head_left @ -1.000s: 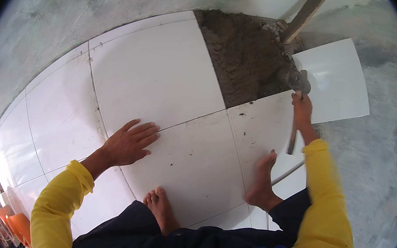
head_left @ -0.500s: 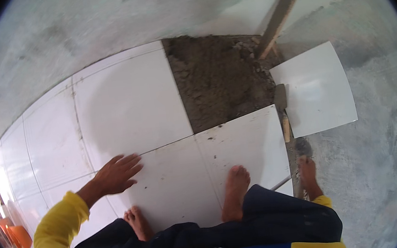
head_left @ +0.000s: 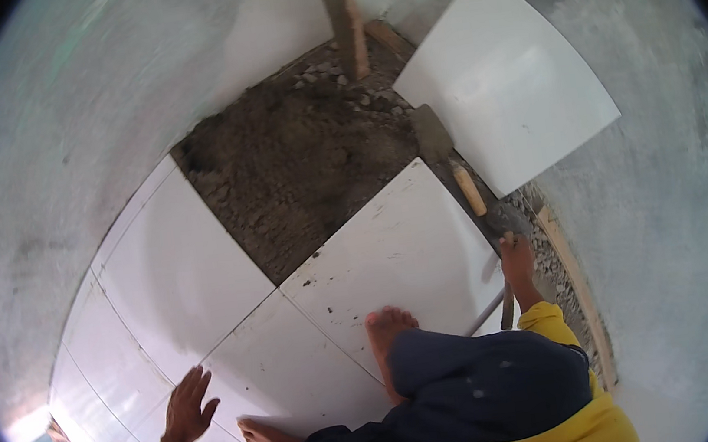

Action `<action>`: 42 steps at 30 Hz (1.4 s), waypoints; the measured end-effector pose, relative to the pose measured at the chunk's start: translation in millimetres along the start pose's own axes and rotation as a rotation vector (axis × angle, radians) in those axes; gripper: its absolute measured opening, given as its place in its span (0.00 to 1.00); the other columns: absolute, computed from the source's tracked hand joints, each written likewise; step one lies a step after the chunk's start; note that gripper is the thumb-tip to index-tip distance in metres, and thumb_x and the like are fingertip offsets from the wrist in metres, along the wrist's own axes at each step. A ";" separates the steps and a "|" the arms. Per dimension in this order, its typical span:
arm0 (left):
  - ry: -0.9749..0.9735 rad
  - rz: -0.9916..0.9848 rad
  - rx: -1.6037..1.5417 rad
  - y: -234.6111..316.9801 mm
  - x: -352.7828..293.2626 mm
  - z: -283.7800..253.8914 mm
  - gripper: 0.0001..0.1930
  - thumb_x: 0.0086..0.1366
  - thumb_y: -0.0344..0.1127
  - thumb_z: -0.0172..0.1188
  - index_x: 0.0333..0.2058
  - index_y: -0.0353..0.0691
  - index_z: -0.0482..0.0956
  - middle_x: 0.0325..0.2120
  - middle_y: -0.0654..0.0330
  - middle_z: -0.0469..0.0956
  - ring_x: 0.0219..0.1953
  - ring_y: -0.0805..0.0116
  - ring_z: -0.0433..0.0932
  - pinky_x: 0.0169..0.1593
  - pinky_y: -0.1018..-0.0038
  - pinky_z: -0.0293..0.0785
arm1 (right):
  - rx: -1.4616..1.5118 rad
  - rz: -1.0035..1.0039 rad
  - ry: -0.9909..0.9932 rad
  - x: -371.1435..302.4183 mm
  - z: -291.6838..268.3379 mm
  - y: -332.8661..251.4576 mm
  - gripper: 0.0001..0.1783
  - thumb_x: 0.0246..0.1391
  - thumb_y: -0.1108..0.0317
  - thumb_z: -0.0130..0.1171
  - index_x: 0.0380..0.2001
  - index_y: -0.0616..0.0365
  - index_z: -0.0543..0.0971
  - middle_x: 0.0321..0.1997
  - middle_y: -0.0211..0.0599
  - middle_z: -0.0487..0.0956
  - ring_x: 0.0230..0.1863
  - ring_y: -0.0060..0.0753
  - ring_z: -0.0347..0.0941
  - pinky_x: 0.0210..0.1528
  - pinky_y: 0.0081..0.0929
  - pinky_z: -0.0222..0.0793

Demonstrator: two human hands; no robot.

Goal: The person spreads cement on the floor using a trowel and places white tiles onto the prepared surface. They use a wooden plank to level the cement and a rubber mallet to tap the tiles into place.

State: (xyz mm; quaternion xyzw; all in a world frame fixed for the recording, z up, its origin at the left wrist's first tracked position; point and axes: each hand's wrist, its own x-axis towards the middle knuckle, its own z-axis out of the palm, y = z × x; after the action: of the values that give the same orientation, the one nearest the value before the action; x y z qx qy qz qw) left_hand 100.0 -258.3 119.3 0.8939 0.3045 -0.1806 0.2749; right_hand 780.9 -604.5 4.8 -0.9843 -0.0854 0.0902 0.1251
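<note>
My left hand (head_left: pixel 187 414), fingers stretched out and holding nothing, hovers by the laid white floor tiles (head_left: pixel 299 349); whether it touches them I cannot tell. On the right, my right hand (head_left: pixel 517 262) is closed by the tile edge on a tool with a dark rounded head (head_left: pixel 507 219); its exact kind is unclear. Just beyond lies a trowel (head_left: pixel 468 190) with a wooden handle and grey blade. A loose white tile (head_left: pixel 513 85) leans at the right wall. Dark, rough mortar (head_left: pixel 294 158) fills the untiled patch between the laid tiles and the far wall.
A wooden board (head_left: pixel 342 21) stands upright at the far corner. Along the right wall lie a wooden strip (head_left: pixel 575 283) and rubble (head_left: pixel 564 284). My bare foot (head_left: pixel 388 339) rests on the tiles. Orange and pale items sit at the lower left.
The view has turned right, so the scene appears rotated. My left hand has drawn back toward my body. My right hand and its tool now show more fully.
</note>
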 end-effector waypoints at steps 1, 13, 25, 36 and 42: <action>-0.013 -0.024 -0.007 2.7 -7.3 -2.8 0.34 0.65 0.39 0.70 0.68 0.37 0.70 0.68 0.41 0.70 0.72 0.42 0.66 0.72 0.52 0.65 | -0.015 0.025 -0.019 -1.5 0.1 -6.8 0.27 0.62 0.50 0.65 0.51 0.63 0.79 0.49 0.59 0.84 0.52 0.66 0.80 0.54 0.56 0.72; 0.059 -0.152 -0.048 29.9 -21.2 -25.5 0.36 0.64 0.36 0.71 0.68 0.37 0.69 0.68 0.41 0.70 0.72 0.40 0.66 0.73 0.53 0.65 | -0.040 -0.494 0.027 37.5 7.9 -99.8 0.25 0.64 0.50 0.64 0.53 0.56 0.76 0.55 0.48 0.80 0.59 0.60 0.74 0.59 0.58 0.67; 0.054 -0.151 -0.127 12.9 -29.5 -6.2 0.35 0.68 0.42 0.68 0.70 0.40 0.67 0.69 0.43 0.69 0.73 0.43 0.65 0.73 0.53 0.65 | -0.176 -0.754 0.194 104.6 46.9 -112.2 0.25 0.62 0.61 0.64 0.57 0.62 0.71 0.52 0.53 0.80 0.55 0.62 0.77 0.53 0.59 0.72; 0.042 -0.195 -0.149 -35.9 -50.5 7.0 0.37 0.70 0.42 0.67 0.73 0.45 0.63 0.72 0.47 0.65 0.75 0.47 0.62 0.75 0.53 0.62 | 0.199 -0.926 -0.544 -94.8 27.8 -374.1 0.30 0.74 0.51 0.51 0.70 0.56 0.64 0.56 0.61 0.81 0.56 0.71 0.78 0.56 0.53 0.74; 0.153 -0.195 -0.178 -56.3 -56.0 3.6 0.34 0.71 0.41 0.65 0.72 0.45 0.65 0.72 0.48 0.66 0.74 0.49 0.63 0.74 0.54 0.63 | 0.003 -1.127 -0.581 -165.8 80.0 -474.8 0.31 0.73 0.51 0.51 0.71 0.57 0.65 0.58 0.65 0.80 0.60 0.75 0.74 0.59 0.53 0.72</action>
State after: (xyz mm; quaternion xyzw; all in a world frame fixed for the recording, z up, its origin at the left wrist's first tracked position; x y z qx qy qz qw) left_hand 21.2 -248.0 122.4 0.8434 0.4245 -0.1102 0.3103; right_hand 535.2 -164.7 78.7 -0.7232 -0.6211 0.2742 0.1265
